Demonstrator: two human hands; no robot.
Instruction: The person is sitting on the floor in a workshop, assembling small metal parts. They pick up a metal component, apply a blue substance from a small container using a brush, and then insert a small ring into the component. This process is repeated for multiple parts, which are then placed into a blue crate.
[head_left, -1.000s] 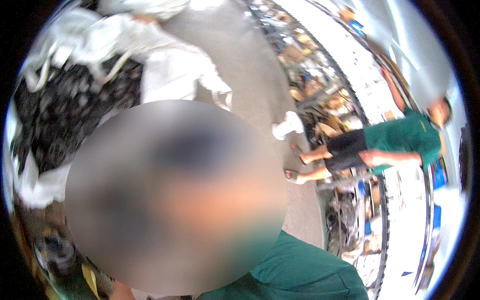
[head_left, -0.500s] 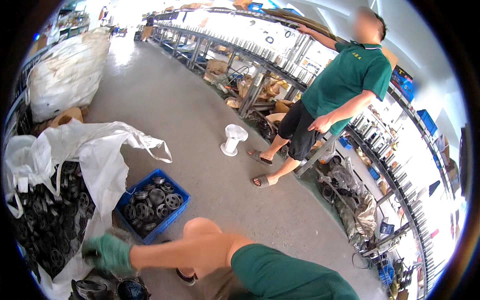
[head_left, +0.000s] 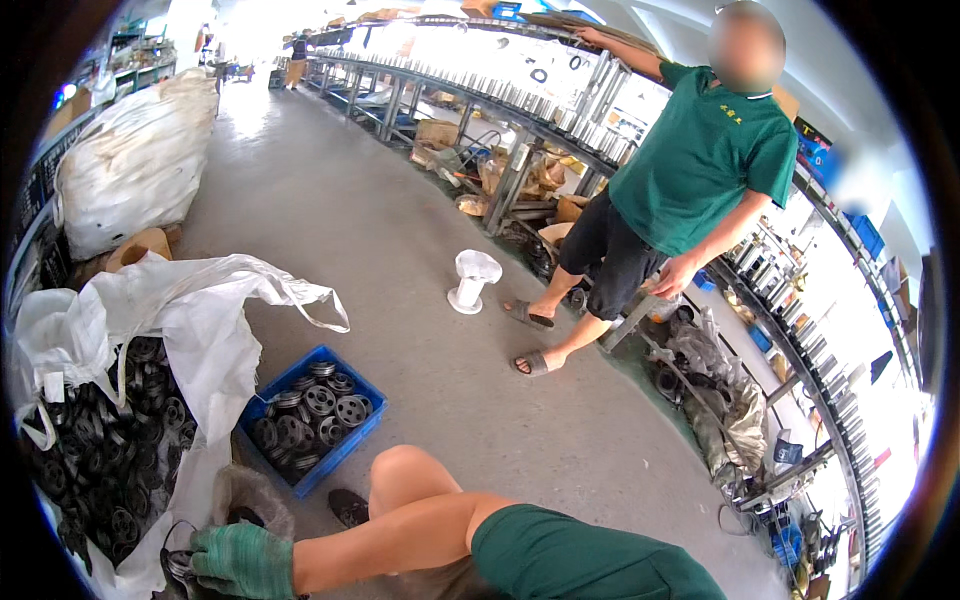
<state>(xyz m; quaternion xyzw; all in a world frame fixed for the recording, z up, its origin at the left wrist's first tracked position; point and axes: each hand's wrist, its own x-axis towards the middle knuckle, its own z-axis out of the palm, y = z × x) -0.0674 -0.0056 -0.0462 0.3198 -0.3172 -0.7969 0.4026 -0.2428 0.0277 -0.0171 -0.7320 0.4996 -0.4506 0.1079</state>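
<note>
My right hand [head_left: 242, 562], in a green knit glove, reaches across to the lower left, its fingers curled over a dark grooved metal wheel [head_left: 179, 566] that looks like a pulley. Part of that wheel is hidden by the glove. Beside the hand lies a crumpled translucent bag [head_left: 262, 492] with something dark inside. A big white woven sack [head_left: 205, 335] stands open on the left, full of dark spoked wheels [head_left: 90, 440]. Just beyond my arm is a blue crate [head_left: 322, 470] holding more such wheels [head_left: 320, 400]. My left hand is out of view.
A person in a green shirt [head_left: 705, 165] stands at right, one arm up on a shelf. A white spool-shaped stand [head_left: 468, 296] is on the grey floor [head_left: 330, 215]. Metal racks [head_left: 520, 125] with rows of cylinders line the right side. Another bulky white sack [head_left: 135, 165] stands far left.
My right hand has come down and slightly right, and is now over the dark wheel. The translucent bag has come into view. The other person has turned more toward me.
</note>
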